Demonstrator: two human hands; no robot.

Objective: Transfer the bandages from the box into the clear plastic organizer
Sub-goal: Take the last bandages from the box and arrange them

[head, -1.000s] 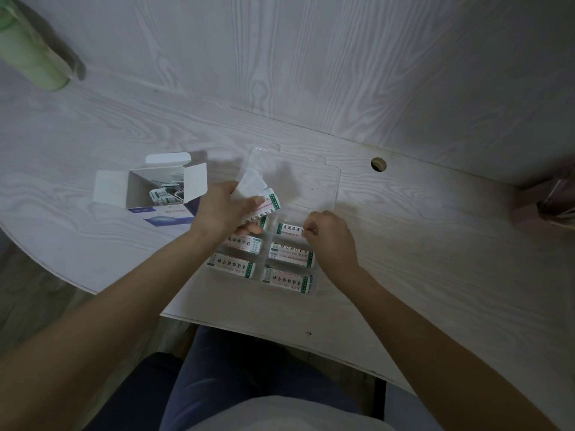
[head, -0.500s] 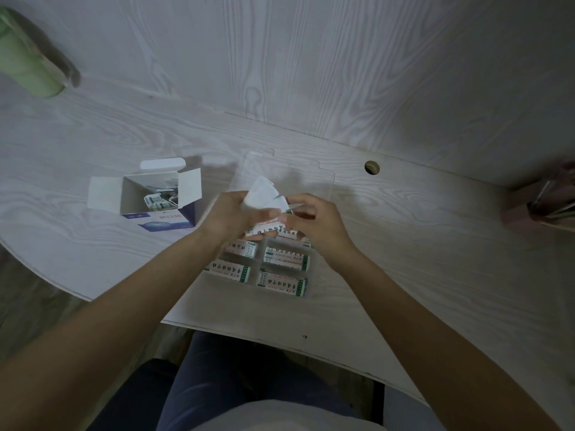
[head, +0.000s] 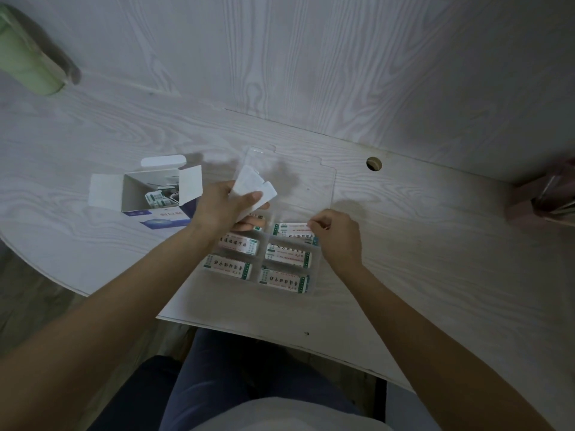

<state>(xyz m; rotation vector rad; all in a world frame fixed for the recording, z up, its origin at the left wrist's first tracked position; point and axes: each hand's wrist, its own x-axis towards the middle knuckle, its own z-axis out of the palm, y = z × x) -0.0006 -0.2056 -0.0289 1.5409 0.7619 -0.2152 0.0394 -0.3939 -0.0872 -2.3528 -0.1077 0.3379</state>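
Observation:
The clear plastic organizer (head: 323, 276) lies on the table in front of me, its lid (head: 311, 181) open toward the wall. Wrapped bandages (head: 287, 255) with green ends fill several of its compartments. My left hand (head: 222, 208) grips a small stack of white-backed bandages (head: 253, 188) above the organizer's far left corner. My right hand (head: 337, 233) pinches the end of one bandage (head: 287, 229) lying in the far right compartment. The open bandage box (head: 149, 189) stands to the left with more bandages (head: 155, 199) inside.
A green cup (head: 25, 62) stands at the far left by the wall. A pink holder (head: 541, 197) with thin sticks sits at the right edge. A round cable hole (head: 374, 163) is behind the organizer. The table's front edge (head: 249, 335) curves just above my lap.
My right hand took one bandage from the stack in my left hand and lowered it to the organizer's far right compartment. My left hand stayed up with the rest.

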